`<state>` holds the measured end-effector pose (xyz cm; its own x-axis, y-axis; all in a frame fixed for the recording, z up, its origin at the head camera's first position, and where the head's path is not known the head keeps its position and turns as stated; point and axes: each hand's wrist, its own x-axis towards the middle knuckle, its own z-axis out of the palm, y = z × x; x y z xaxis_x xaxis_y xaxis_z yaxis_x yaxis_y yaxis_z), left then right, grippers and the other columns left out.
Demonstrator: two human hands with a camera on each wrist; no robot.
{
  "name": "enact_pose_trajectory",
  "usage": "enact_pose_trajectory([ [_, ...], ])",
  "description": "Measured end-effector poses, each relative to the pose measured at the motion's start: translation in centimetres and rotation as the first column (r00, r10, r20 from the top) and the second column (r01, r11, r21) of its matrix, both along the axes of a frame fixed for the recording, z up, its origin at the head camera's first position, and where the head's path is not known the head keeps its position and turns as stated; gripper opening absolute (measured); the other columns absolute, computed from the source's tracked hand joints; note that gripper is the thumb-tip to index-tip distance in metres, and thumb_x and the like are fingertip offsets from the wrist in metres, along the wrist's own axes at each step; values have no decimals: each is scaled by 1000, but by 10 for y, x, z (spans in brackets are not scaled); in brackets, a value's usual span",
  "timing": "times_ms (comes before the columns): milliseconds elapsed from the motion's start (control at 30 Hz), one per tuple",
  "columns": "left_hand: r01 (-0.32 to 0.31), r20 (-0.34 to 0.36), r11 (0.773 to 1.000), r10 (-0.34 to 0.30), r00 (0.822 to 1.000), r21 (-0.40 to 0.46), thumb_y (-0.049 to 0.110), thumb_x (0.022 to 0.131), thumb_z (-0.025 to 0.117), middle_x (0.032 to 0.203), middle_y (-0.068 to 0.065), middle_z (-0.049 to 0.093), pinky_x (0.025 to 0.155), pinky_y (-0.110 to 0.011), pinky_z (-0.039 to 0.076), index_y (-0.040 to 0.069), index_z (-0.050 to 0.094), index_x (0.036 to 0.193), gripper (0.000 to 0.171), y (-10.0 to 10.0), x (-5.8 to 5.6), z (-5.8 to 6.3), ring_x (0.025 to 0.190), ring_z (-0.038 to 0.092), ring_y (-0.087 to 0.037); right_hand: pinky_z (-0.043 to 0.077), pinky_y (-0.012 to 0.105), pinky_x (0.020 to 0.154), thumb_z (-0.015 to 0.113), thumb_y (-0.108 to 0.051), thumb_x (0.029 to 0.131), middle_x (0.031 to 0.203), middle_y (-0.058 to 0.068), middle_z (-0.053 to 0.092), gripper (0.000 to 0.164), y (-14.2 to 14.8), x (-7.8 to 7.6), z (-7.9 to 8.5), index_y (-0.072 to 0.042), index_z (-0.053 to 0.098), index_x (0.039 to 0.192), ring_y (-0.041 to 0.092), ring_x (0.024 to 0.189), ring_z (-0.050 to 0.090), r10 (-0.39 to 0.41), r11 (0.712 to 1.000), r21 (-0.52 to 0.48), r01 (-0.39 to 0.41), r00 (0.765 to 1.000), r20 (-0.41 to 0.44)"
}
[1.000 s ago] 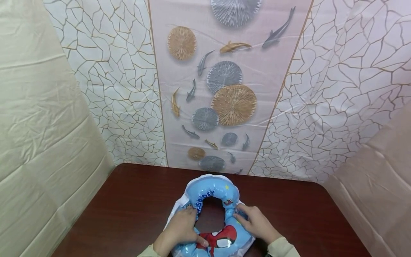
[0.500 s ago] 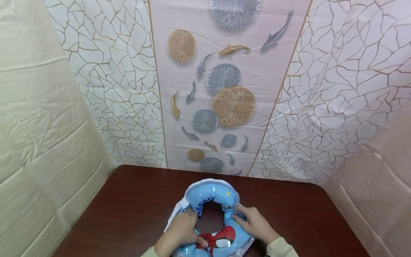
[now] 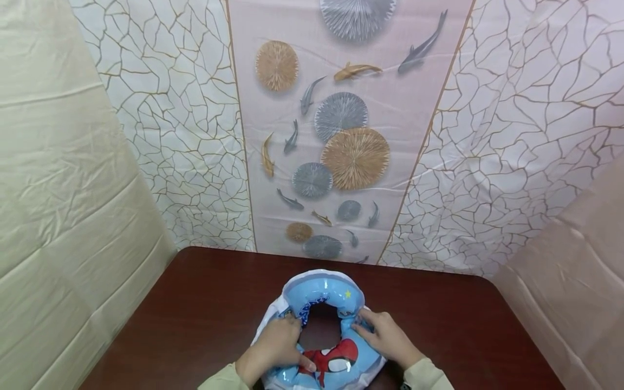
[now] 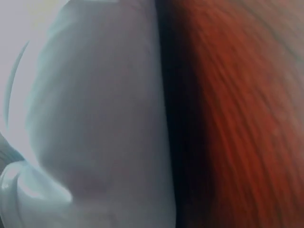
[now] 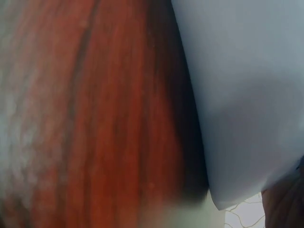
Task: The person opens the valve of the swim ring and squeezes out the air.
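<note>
A blue inflatable swim ring (image 3: 324, 292) with a red cartoon figure, a yellow star and dark blue lettering lies on the dark red wooden table. The left hand (image 3: 275, 344) grips the ring's left side, its thumb stretched onto the red print and its other fingers bent down near the hole. On the opposite side, the right hand (image 3: 387, 336) holds the tube with thumb and fingers drawn toward each other. Both wrist views catch the ring's pale outer wall (image 4: 104, 109) up close above the wood; the hands' fingers do not show there.
Patterned cloth (image 3: 312, 130) with printed fish and round leaves hangs behind the table (image 3: 209, 287). Cream fabric panels (image 3: 63, 216) stand at left and right. Pale sleeves (image 3: 426, 375) cover both forearms.
The far part of the ring has sunk slightly toward the person, and its inner lettering has bunched up. Both hands keep about the same places on it.
</note>
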<state>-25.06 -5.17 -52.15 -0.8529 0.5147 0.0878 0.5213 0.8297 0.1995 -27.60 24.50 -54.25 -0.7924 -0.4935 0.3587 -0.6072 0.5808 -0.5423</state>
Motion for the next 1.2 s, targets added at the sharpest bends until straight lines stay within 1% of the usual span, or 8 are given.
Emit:
enact_pose_trajectory([
  [233,16,33,999,-15,999,-36,81,62,75,122,-16,67,93,-42,51,-2,65,125,105,2,-5,3,110,63,-28,42,21,54,72,-22,95,64,-17,47,17,1,-2,2,-27,58,88,-4,57,37,-17,1000,11,17,999,29],
  [467,32,-9,998,-33,999,-61,81,62,75,115,-15,68,89,-41,52,-2,66,123,103,2,-9,5,103,65,-27,43,21,54,71,-26,95,65,-16,50,14,1,-3,4,-26,59,87,-2,57,38,-51,998,30,49,996,68],
  [533,42,-21,997,-43,999,-59,79,62,76,112,-13,69,87,-40,52,-1,67,120,100,1,-9,5,100,65,-26,43,21,55,70,-27,96,65,-16,49,14,2,-3,5,-26,59,87,-2,57,38,-53,998,38,50,996,76],
  [633,52,-45,998,-54,998,-43,75,63,78,99,-7,70,80,-38,52,5,70,108,84,0,-9,4,91,66,-22,42,21,55,71,-27,96,64,-17,48,15,2,-2,6,-26,59,87,-2,58,38,-53,998,48,50,996,68],
  [767,50,-87,998,-52,995,-29,70,65,80,84,0,68,71,-37,49,14,69,92,63,0,-8,2,80,65,-18,41,21,53,73,-21,94,64,-18,48,18,0,-1,8,-27,58,86,-3,57,36,-47,998,42,46,999,25],
  [933,21,-122,999,-27,992,-49,69,64,80,81,-1,67,69,-38,50,14,69,90,62,0,-4,-1,75,65,-21,42,20,53,73,-18,93,64,-18,48,21,-3,0,6,-27,56,85,-4,57,36,-11,1000,22,11,1000,-5],
  [1033,10,-131,998,-18,991,-60,68,64,81,81,-2,67,69,-38,51,13,70,91,63,0,-2,-1,75,65,-22,41,20,52,73,-19,93,62,-17,46,23,-5,1,3,-27,55,83,-4,56,34,-8,1000,13,8,1000,-14],
  [1200,9,-115,998,-17,993,-64,66,65,81,78,-1,67,68,-38,51,14,69,89,59,1,-1,1,72,65,-22,40,20,50,74,-20,93,61,-18,43,24,-5,3,-1,-28,54,82,-4,55,34,-17,1000,-13,17,1000,-4],
])
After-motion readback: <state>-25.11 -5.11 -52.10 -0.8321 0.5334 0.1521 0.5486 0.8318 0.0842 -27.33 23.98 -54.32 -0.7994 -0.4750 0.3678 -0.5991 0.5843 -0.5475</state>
